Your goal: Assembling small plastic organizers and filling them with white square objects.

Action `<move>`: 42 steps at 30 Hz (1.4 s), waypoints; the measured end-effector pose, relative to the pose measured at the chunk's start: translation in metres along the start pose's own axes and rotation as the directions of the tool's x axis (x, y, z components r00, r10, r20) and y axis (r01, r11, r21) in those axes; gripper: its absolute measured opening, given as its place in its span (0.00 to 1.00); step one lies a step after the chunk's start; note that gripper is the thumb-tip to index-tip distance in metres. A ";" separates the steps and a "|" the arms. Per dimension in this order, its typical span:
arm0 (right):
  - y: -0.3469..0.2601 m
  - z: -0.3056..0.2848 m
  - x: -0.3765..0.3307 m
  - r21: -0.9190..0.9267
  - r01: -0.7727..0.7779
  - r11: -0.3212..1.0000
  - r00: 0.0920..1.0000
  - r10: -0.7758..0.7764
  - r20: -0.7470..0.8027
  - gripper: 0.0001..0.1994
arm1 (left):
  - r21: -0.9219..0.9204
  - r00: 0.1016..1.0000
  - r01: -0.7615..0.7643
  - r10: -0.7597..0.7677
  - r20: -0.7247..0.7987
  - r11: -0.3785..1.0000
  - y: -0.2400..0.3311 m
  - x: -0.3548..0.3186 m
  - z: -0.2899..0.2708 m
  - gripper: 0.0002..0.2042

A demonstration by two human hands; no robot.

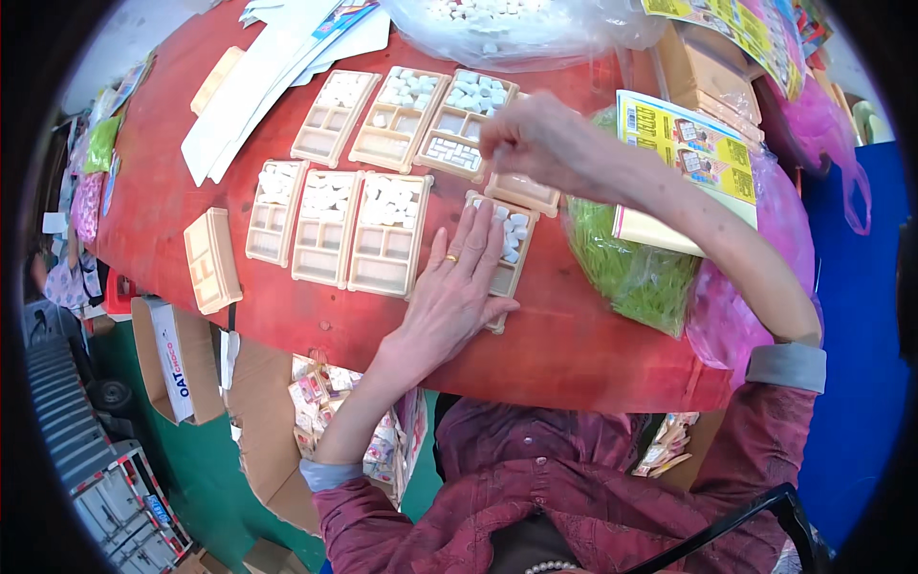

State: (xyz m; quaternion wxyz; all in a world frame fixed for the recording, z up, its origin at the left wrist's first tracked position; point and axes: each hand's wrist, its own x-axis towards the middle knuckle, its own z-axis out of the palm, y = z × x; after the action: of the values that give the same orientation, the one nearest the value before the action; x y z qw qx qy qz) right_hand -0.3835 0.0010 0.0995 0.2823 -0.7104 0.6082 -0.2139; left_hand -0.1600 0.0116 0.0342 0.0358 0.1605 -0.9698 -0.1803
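Note:
My left hand [457, 287], with a ring on one finger, lies flat with fingers spread on a beige compartment tray [507, 277] that holds small white pieces [513, 232]. My right hand [540, 142] hovers above another beige tray [524, 191], its fingertips pinched together over the tray with white pieces [470, 100] behind it; whether a piece is between the fingers I cannot tell. Several more beige trays [387, 234] with white pieces lie in two rows on the red table [564, 344].
A clear bag of white pieces [507, 29] lies at the far edge. A bag of green bits [636, 273], pink bags [765, 230] and yellow printed sheets [688, 143] sit to the right. An upturned tray [212, 260] lies at left; cardboard boxes [191, 354] stand below the table.

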 end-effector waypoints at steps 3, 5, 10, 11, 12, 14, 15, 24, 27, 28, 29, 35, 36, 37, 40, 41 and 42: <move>-0.005 0.015 -0.023 -0.032 -0.003 0.999 0.999 0.004 0.047 0.05 | 0.045 0.999 0.013 -0.012 -0.043 0.999 0.003 -0.002 0.015 0.48; -0.001 0.028 -0.032 -0.156 0.027 0.987 0.996 -0.013 0.089 0.05 | 0.093 0.998 0.008 -0.002 -0.060 0.996 0.003 -0.003 0.016 0.48; 0.001 0.042 -0.044 -0.155 0.061 0.986 0.995 -0.049 0.083 0.12 | 0.124 0.994 0.024 -0.010 -0.112 0.992 0.003 -0.002 0.022 0.48; 0.002 0.047 -0.043 -0.180 0.052 0.982 0.996 -0.038 0.080 0.13 | 0.129 0.992 0.031 -0.015 -0.122 0.991 0.002 -0.002 0.021 0.48; 0.003 0.052 -0.041 -0.205 0.044 0.978 0.997 -0.029 0.077 0.14 | 0.137 0.992 0.043 -0.025 -0.126 0.990 0.003 -0.003 0.019 0.48; -0.001 0.059 -0.048 -0.015 -0.032 0.999 0.999 0.032 0.009 0.13 | 0.142 0.997 0.039 -0.030 -0.066 0.989 0.007 -0.001 0.016 0.46; -0.001 0.063 -0.050 0.190 -0.102 0.976 0.993 0.112 -0.039 0.12 | 0.185 0.997 0.022 -0.009 -0.071 0.982 0.007 0.001 0.016 0.45; 0.002 0.067 -0.053 -0.124 -0.147 0.981 0.986 0.135 -0.096 0.16 | 0.066 0.991 -0.003 0.012 -0.131 0.998 0.000 0.000 0.026 0.44; -0.006 0.049 -0.049 -0.119 -0.118 0.986 0.992 0.112 -0.055 0.09 | 0.021 0.988 -0.010 0.013 -0.155 1.000 -0.002 0.001 0.029 0.44; -0.004 0.048 -0.046 -0.053 -0.101 0.993 0.994 0.099 -0.049 0.06 | 0.004 0.990 0.008 -0.008 -0.142 1.000 -0.003 0.000 0.028 0.45; -0.003 0.044 -0.041 0.011 -0.084 0.996 0.995 0.085 -0.049 0.04 | -0.011 0.991 0.024 -0.025 -0.131 1.000 -0.004 0.001 0.026 0.45; 0.024 -0.039 0.036 0.348 -0.111 0.931 0.971 0.176 -0.162 0.08 | -0.088 0.992 0.033 -0.044 -0.122 0.996 -0.002 0.005 0.024 0.44; 0.044 -0.060 0.062 0.524 -0.150 0.838 0.861 0.371 -0.347 0.13 | -0.084 0.989 0.010 -0.022 -0.149 0.996 0.000 0.010 0.025 0.43; 0.055 -0.063 0.088 0.551 -0.139 0.823 0.873 0.365 -0.324 0.13 | -0.062 0.986 0.046 -0.055 -0.154 0.997 -0.006 0.003 0.027 0.43; 0.057 -0.111 0.085 -0.305 -0.357 0.883 0.748 0.074 -0.660 0.15 | -0.007 0.986 0.000 -0.002 -0.165 1.000 0.001 0.010 0.025 0.44; 0.054 -0.081 0.097 -0.296 -0.276 0.914 0.822 0.065 -0.566 0.15 | -0.018 0.988 0.089 -0.090 -0.124 0.996 -0.008 -0.004 0.028 0.44; 0.042 -0.092 0.071 -0.373 -0.284 0.883 0.857 0.059 -0.513 0.16 | -0.037 0.985 0.031 -0.036 -0.166 0.999 -0.003 0.004 0.028 0.44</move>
State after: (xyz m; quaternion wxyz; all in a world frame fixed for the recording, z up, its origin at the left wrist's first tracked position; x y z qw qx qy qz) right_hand -0.4617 -0.0863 0.1378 -0.0279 -0.6194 0.7538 -0.2174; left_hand -0.1669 0.0170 0.0076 0.1165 0.1907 -0.9573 -0.1835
